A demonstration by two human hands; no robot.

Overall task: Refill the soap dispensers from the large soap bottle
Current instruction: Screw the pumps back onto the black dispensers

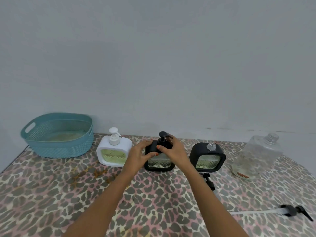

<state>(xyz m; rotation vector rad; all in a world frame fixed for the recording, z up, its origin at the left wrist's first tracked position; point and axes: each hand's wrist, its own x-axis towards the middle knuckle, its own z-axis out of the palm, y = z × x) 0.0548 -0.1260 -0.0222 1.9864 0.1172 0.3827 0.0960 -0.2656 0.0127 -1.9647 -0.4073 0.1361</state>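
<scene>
Three soap dispensers stand in a row by the wall. The white dispenser (114,151) on the left carries its white pump. My left hand (140,152) grips the top left corner of the middle black dispenser (159,164). My right hand (172,148) holds the collar of that dispenser's black pump (163,136), which sits in its neck. The right black dispenser (207,157) has an uncapped clear neck. The large clear soap bottle (256,155) stands at the far right, uncapped and nearly empty.
A teal plastic basket (58,135) sits at the back left. A loose black pump (209,181) lies in front of the right dispenser. A longer pump with a clear tube (273,212) lies near the right edge. A leopard-print cloth (51,194) covers the table.
</scene>
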